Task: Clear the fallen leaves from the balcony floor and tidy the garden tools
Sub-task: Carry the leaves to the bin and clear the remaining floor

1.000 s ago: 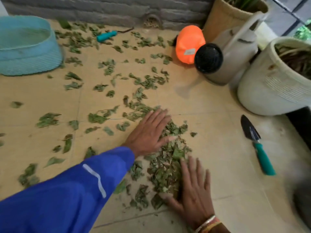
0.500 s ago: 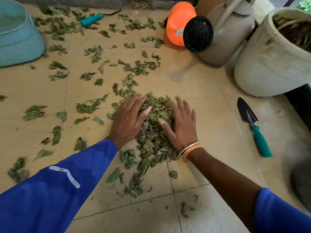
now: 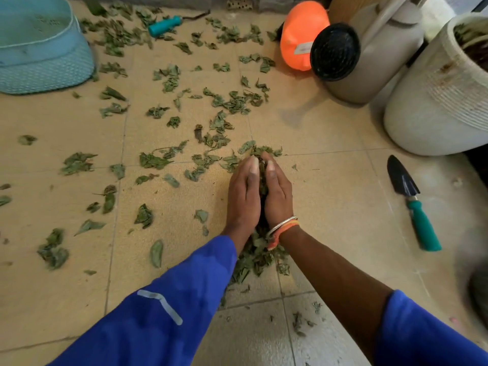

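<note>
My left hand (image 3: 243,199) and my right hand (image 3: 280,199) are pressed side by side at mid-floor, cupping a bundle of green leaves (image 3: 262,180) between them. Thumbs lie on top; the fingers underneath are hidden. More gathered leaves (image 3: 257,260) lie under my wrists. Loose leaves (image 3: 232,101) are scattered over the tan tiles to the left and beyond. A black trowel with a teal handle (image 3: 414,204) lies on the floor to the right. A second teal-handled tool (image 3: 165,25) lies far back among the leaves.
A blue basin (image 3: 39,48) sits at the far left. An orange container (image 3: 298,33) and a beige watering can (image 3: 383,56) with a black rose stand at the back right. A large white pot (image 3: 435,101) stands at the right edge.
My hands swept the pile together from both sides, then closed in until they cup the leaves between them. The view has shifted a little forward.
</note>
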A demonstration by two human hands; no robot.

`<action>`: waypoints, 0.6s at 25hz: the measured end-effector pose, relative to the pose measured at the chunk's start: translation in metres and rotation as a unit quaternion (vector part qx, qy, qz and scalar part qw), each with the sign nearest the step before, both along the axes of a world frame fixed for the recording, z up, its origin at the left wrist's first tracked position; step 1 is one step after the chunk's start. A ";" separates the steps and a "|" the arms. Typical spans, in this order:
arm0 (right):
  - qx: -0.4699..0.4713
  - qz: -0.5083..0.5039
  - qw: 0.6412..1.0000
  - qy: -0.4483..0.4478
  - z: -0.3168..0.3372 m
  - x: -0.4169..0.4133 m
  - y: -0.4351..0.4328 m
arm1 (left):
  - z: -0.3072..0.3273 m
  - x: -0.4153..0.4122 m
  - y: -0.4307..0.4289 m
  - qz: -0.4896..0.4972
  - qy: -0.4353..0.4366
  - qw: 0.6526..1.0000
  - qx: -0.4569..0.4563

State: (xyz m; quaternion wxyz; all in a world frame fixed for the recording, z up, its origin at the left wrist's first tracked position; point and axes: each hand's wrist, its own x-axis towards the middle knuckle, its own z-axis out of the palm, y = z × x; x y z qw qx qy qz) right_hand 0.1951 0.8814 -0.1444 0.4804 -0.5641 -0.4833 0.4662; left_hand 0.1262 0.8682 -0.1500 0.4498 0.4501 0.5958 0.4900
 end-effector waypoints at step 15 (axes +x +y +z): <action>-0.083 -0.164 0.944 0.272 0.061 -0.036 0.047 | 0.071 -0.020 0.052 0.128 -0.260 0.955 -0.061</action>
